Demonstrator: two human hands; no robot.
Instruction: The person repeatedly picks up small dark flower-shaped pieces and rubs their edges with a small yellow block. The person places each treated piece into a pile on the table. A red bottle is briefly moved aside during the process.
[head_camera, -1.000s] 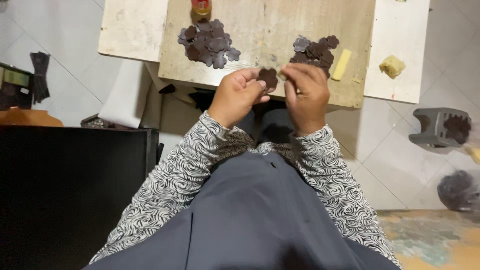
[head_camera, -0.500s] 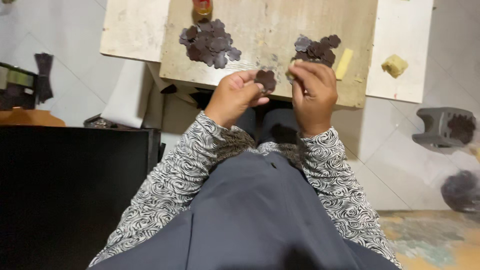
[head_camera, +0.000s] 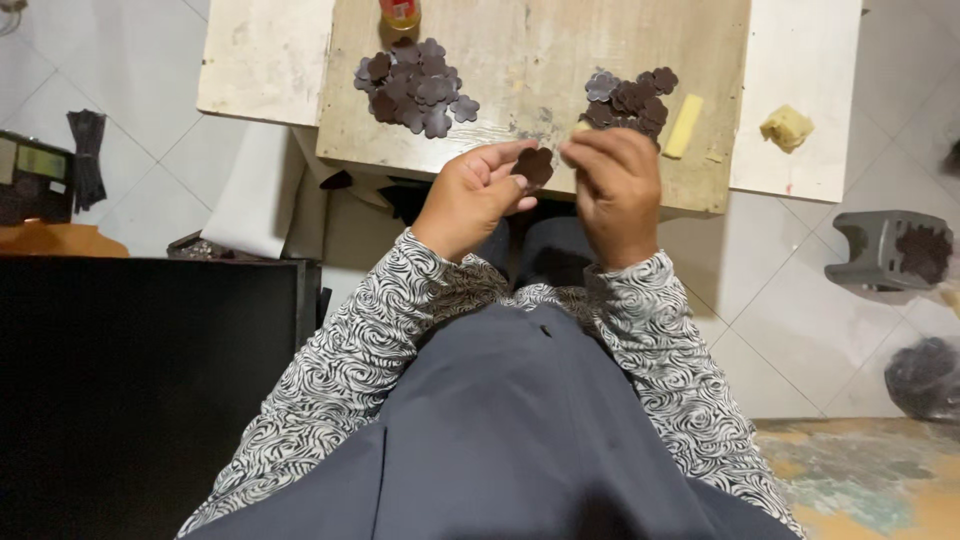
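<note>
Left hand (head_camera: 470, 198) has its grip closed narrow on one dark flower-shaped cutout (head_camera: 533, 166), thumb and forefinger pinching its left edge; the piece is held flat-on to the camera, above the near edge of the wooden worktop (head_camera: 520, 60), not resting on it. No clear long axis, it is roughly round with lobed petals. Right hand (head_camera: 618, 190) sits just right of the cutout, fingertips (head_camera: 572, 152) bunched together and touching or almost touching the piece's right edge; cannot tell whether they actually grip it or hold something tiny of their own. So the cutout lies between the two hands, nearer the left palm, with the right fingers meeting it from the right.

Outward: right pile of dark cutouts (head_camera: 632, 98) lies on the worktop just beyond the right hand, near it. Left pile of dark cutouts (head_camera: 412, 86) is larger, further off, up and left of the left hand. A pale yellow stick (head_camera: 684, 126) lies beside the right pile. A yellow lump (head_camera: 787, 128) sits on the white board (head_camera: 800, 60) to the right. An orange-and-red bottle (head_camera: 399, 12) stands at the far edge. Grey block (head_camera: 880, 250) on the tiled floor at right.
</note>
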